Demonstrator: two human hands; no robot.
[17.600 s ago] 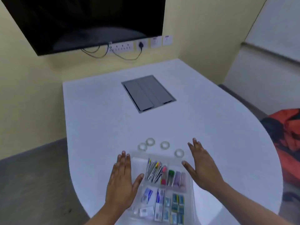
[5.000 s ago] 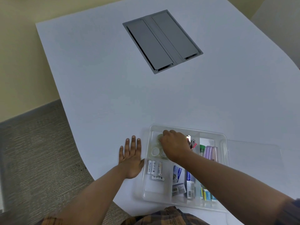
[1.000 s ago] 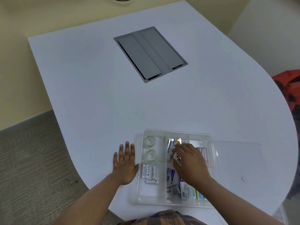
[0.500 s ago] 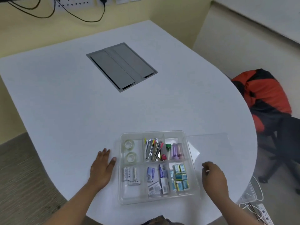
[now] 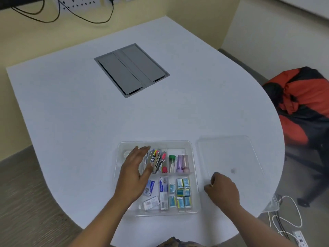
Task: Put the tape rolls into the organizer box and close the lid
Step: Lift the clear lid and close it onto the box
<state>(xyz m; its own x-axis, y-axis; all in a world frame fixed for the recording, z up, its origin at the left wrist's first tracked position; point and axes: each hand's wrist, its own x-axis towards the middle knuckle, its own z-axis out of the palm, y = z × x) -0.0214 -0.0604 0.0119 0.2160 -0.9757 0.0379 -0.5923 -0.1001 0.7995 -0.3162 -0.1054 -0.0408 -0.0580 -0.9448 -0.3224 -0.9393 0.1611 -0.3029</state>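
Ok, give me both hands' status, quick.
Left hand: open, empty, fingers spread over the organizer box.
Right hand: curled at the clear lid's near edge; grip cannot be told.

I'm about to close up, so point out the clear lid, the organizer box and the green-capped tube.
clear lid (image 5: 229, 154), head view, flat middle panel.
organizer box (image 5: 194, 177), head view, right wall.
green-capped tube (image 5: 172, 157), head view, green cap.

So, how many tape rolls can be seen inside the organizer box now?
1 shows: a tape roll in the back-left compartment of the organizer box, partly behind the left hand. That hand may hide more.
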